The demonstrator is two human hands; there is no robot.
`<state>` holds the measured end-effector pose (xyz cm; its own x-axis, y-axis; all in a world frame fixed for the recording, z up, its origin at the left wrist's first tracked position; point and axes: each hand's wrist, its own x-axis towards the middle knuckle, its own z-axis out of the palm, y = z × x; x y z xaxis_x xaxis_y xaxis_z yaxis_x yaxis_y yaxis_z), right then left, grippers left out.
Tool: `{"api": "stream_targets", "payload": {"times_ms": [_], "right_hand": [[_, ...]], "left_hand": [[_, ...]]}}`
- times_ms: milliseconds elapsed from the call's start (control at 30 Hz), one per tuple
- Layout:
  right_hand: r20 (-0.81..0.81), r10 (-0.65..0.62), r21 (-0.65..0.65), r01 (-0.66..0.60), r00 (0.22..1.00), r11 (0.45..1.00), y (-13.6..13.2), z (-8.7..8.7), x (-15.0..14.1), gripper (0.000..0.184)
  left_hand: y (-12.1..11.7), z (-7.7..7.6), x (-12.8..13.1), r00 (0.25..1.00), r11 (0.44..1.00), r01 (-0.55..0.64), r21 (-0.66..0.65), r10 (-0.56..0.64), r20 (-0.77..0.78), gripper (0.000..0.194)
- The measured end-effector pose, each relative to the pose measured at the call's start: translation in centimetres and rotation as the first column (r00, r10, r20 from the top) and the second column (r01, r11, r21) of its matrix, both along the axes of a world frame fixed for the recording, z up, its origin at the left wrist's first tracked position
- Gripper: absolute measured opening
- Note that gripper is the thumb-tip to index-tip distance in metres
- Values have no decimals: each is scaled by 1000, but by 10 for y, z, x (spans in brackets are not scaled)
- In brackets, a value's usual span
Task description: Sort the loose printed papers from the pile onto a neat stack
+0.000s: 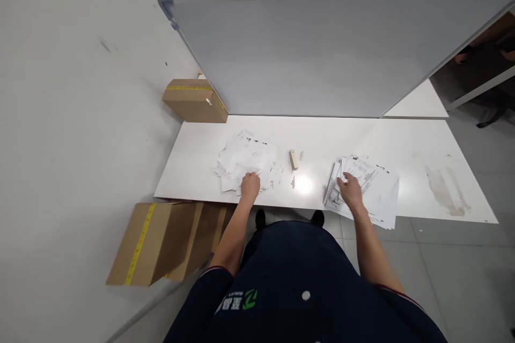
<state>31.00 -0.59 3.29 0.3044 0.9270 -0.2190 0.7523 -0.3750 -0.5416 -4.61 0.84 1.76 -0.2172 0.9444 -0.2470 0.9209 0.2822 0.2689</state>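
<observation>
My left hand [250,186] is on the near edge of a loose, uneven pile of printed papers [251,153] at the left of the white table. Its fingers are bunched together on a sheet of paper at the front of that pile. Over a second pile of printed papers [378,190], on the right, my right hand [351,192] hovers or rests with thumb and fingers apart. Several sheets of this pile stick out past the table's front edge. Between the piles lies a small beige block [293,159], touched by neither hand.
A large grey-white board [306,53] stands along the back of the white table [418,144]. One cardboard box [195,102] sits at the back left corner; more cardboard boxes [140,241] stand below the left end. Dark smudges [446,190] mark the table's right end.
</observation>
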Motion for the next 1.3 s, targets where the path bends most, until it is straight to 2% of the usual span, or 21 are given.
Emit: {"api": "stream_targets", "payload": {"times_ms": [100,200,267,367,467,533,567,633,700,767,833,900,967,1067,1133,1233,1300], "right_hand": [[-173,203,-1,-206,964,978,4,-3,-55,45],[-434,269,-53,-322,860,945,5,-6,-103,40],[-585,214,-102,-333,782,937,7,-6,-127,44],[-794,45,-187,-314,607,931,12,-2,-147,52],[-908,-111,-251,-313,403,916,16,-1,-150,46],[-926,-169,-262,-252,337,931,17,-5,-146,40],[-919,-187,-266,-196,346,944,16,-9,-143,36],[-883,-216,-269,-74,416,960,13,-17,-135,29],[-841,-231,-262,6,490,965,8,-23,-127,24],[-825,-232,-250,37,516,968,3,-27,-120,22],[-821,-227,-238,48,524,970,-3,-29,-115,24],[-819,-224,-231,54,529,972,-8,-31,-112,26],[-818,-217,-220,59,533,974,-12,-34,-111,28],[-820,-212,-215,56,532,975,-15,-38,-110,28],[-820,-205,-212,48,534,976,-14,-39,-109,28],[-820,-176,-183,42,545,982,-11,-38,-109,27],[-816,-186,-192,47,548,980,-8,-36,-110,25]], "left_hand": [[-3,14,1,1000,997,-23,80,22,6,35],[-11,33,3,983,962,-144,233,111,146,36],[-19,44,5,925,909,-292,297,189,330,36],[-33,49,8,728,861,-456,225,215,651,34],[-43,40,14,539,899,-423,117,145,830,32],[-43,29,17,510,936,-347,61,133,850,30],[-40,23,18,535,950,-311,39,141,833,30],[-30,12,18,677,964,-263,42,154,720,31],[-16,3,18,862,964,-241,111,160,481,32],[-3,-3,20,964,968,-200,151,167,205,38],[6,-9,22,986,978,-169,123,169,12,45],[9,-12,24,986,987,-134,84,141,-84,45],[9,-13,25,989,993,-91,75,99,-111,40],[8,-9,21,998,996,-42,78,45,-47,27],[8,0,14,999,997,-31,64,31,-4,25],[5,25,-3,996,990,-80,116,74,58,28],[1,48,-14,957,949,-197,244,133,258,23]]}}
